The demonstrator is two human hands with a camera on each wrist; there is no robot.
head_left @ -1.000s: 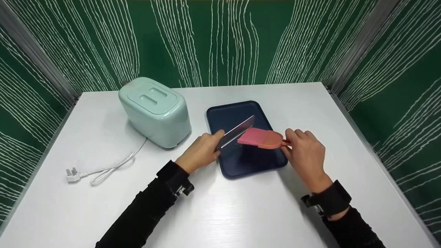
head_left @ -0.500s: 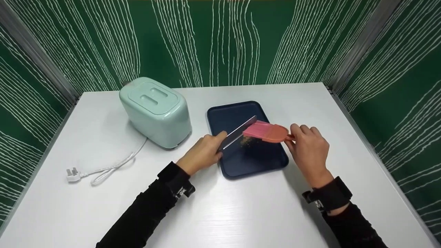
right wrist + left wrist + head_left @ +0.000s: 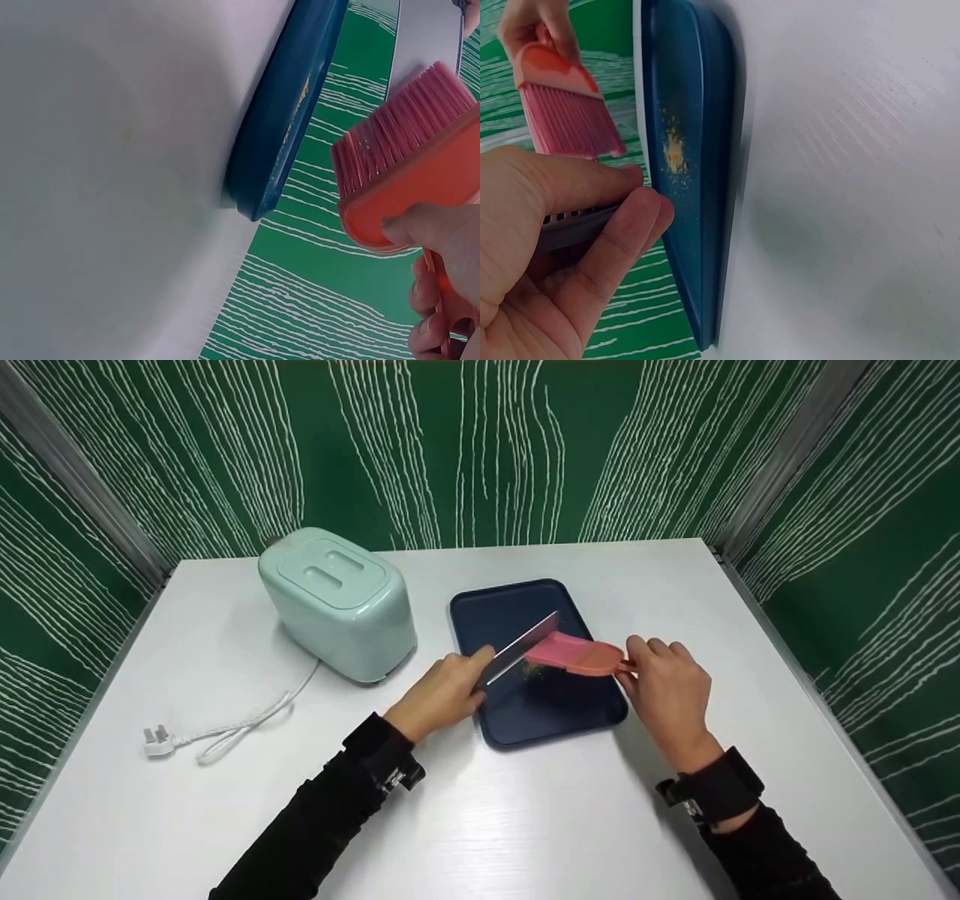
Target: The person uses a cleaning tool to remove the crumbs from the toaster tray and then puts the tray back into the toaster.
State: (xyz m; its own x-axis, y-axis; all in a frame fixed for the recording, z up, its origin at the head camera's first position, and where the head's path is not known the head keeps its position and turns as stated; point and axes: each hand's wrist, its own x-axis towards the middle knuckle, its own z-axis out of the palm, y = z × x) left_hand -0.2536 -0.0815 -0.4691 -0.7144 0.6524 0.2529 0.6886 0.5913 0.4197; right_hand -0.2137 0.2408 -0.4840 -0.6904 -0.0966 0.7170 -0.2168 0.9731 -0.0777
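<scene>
My left hand (image 3: pixel 441 690) pinches a thin metal crumb tray (image 3: pixel 519 651) by its near end, thumb on one side and fingers on the other. The crumb tray stands tilted on edge above a dark blue tray (image 3: pixel 551 716). By its handle my right hand (image 3: pixel 673 690) grips an orange brush (image 3: pixel 596 658). Its pink bristles (image 3: pixel 409 127) overlap the metal sheet's face in the head and right wrist views. Tan crumbs (image 3: pixel 675 152) lie scattered on the blue tray below.
A mint-green toaster (image 3: pixel 337 607) stands at the back left of the white table (image 3: pixel 465 825). From it a white cord (image 3: pixel 247 725) runs forward to a plug (image 3: pixel 159 741). Green walls with white lines enclose the back and sides.
The brush has gone up and right along the crumb tray, then slightly back down and left. Crumbs now show on the blue tray. The left hand has barely shifted.
</scene>
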